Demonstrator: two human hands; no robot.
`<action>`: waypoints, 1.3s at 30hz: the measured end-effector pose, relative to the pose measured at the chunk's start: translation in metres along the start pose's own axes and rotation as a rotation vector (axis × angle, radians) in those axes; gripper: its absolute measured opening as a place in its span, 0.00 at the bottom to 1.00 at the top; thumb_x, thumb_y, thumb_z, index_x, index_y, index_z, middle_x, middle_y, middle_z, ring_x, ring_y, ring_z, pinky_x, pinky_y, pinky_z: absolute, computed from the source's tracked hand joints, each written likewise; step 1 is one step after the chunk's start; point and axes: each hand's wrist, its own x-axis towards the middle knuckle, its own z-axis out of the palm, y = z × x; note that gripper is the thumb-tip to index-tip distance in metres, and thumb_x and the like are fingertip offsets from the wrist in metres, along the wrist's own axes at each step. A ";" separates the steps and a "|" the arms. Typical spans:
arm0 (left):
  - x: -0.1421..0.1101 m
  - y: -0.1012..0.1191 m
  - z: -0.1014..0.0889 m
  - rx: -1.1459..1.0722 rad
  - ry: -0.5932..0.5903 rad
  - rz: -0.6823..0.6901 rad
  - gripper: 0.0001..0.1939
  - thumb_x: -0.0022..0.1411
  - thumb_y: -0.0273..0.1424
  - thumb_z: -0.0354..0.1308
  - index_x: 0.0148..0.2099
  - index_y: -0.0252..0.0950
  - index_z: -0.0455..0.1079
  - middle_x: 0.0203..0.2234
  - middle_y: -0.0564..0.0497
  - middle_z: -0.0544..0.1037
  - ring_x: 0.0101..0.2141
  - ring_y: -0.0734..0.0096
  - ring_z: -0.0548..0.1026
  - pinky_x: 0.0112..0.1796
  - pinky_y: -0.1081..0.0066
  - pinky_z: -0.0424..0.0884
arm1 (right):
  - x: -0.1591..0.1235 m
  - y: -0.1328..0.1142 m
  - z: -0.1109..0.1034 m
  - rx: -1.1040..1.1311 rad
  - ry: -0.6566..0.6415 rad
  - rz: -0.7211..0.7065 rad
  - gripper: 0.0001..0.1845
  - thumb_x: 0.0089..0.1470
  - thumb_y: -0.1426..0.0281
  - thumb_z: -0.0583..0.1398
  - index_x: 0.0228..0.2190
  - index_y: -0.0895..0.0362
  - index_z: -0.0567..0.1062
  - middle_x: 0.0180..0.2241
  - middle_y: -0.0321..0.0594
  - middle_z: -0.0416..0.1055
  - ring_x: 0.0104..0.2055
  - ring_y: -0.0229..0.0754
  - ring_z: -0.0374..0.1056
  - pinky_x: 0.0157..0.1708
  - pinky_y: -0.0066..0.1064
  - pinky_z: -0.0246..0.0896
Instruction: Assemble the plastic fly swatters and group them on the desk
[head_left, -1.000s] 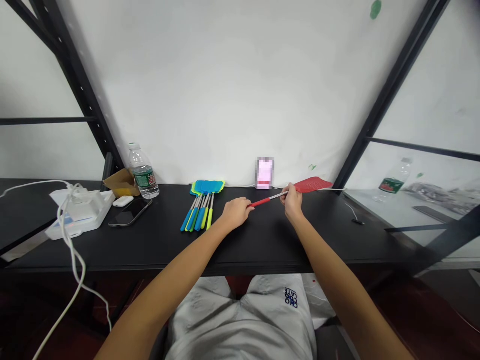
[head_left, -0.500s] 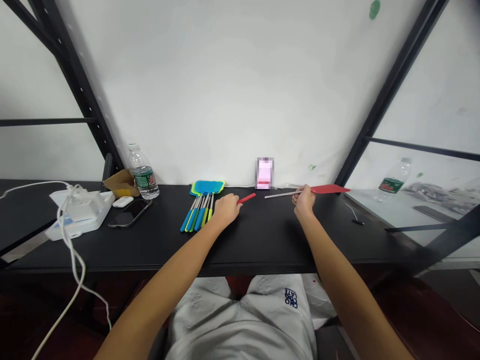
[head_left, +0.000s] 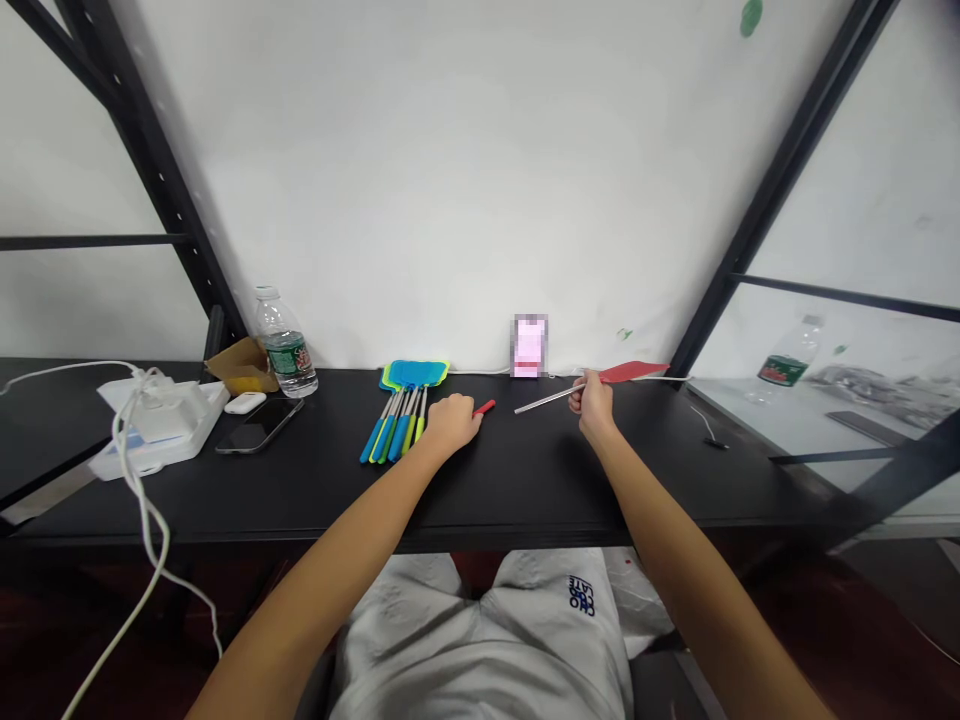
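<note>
My left hand [head_left: 448, 422] is closed round a red handle piece [head_left: 484, 407] whose tip sticks out to the right, just above the black table [head_left: 315, 480]. My right hand [head_left: 591, 405] pinches the silver rod [head_left: 541, 399] of a red fly swatter, whose flat red head [head_left: 631, 371] points right near the wall. The rod's free end is apart from the red handle, with a small gap between them. A bundle of blue and green fly swatters [head_left: 401, 412] lies just left of my left hand.
At the left stand a water bottle [head_left: 286, 345], a cardboard piece [head_left: 241, 364], a phone [head_left: 259, 425], a white earbud case [head_left: 245, 402] and a white box with cables [head_left: 154, 424]. A small pink item [head_left: 529, 346] leans on the wall. Black shelf posts rise on both sides.
The red handle has come off the silver rod: one second ago they were joined. My hands pulled apart, then my right hand drew the rod back left a little.
</note>
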 end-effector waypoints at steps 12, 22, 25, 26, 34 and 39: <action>-0.009 0.021 -0.006 -0.447 0.164 0.230 0.23 0.67 0.47 0.46 0.33 0.37 0.73 0.28 0.49 0.76 0.30 0.70 0.72 0.32 0.71 0.64 | -0.035 0.014 0.019 -0.308 -0.694 0.375 0.29 0.60 0.48 0.48 0.25 0.59 0.70 0.15 0.43 0.70 0.13 0.35 0.59 0.12 0.22 0.46; -0.009 0.025 0.004 -0.606 0.036 0.305 0.11 0.61 0.36 0.54 0.33 0.35 0.74 0.27 0.51 0.78 0.29 0.71 0.73 0.31 0.73 0.66 | -0.038 0.024 0.022 -0.372 -0.790 0.294 0.23 0.58 0.59 0.54 0.21 0.63 0.73 0.17 0.43 0.70 0.13 0.33 0.60 0.10 0.22 0.46; -0.007 0.024 0.005 -0.560 0.045 0.269 0.11 0.62 0.35 0.53 0.33 0.36 0.74 0.27 0.50 0.79 0.30 0.70 0.74 0.31 0.73 0.66 | -0.038 0.022 0.020 -0.374 -0.807 0.265 0.19 0.55 0.61 0.57 0.23 0.62 0.75 0.17 0.41 0.70 0.13 0.33 0.60 0.10 0.21 0.47; -0.007 0.023 0.005 -0.531 0.057 0.257 0.11 0.62 0.34 0.52 0.33 0.36 0.74 0.28 0.49 0.79 0.30 0.70 0.74 0.32 0.72 0.66 | -0.038 0.022 0.020 -0.381 -0.817 0.264 0.18 0.55 0.60 0.57 0.24 0.62 0.75 0.17 0.41 0.70 0.13 0.33 0.60 0.10 0.21 0.47; -0.007 0.021 0.005 -0.355 0.056 0.203 0.13 0.64 0.32 0.48 0.35 0.38 0.74 0.31 0.47 0.79 0.33 0.66 0.75 0.33 0.71 0.64 | -0.026 0.024 0.019 -0.333 -0.540 0.173 0.16 0.52 0.61 0.59 0.23 0.60 0.72 0.16 0.40 0.69 0.12 0.33 0.59 0.08 0.23 0.44; -0.008 0.020 0.003 -0.304 0.065 0.198 0.12 0.65 0.32 0.48 0.37 0.39 0.74 0.34 0.47 0.79 0.35 0.65 0.75 0.32 0.71 0.63 | -0.008 0.017 0.008 -0.198 -0.309 0.104 0.07 0.45 0.69 0.59 0.21 0.60 0.71 0.15 0.38 0.66 0.14 0.34 0.59 0.10 0.23 0.46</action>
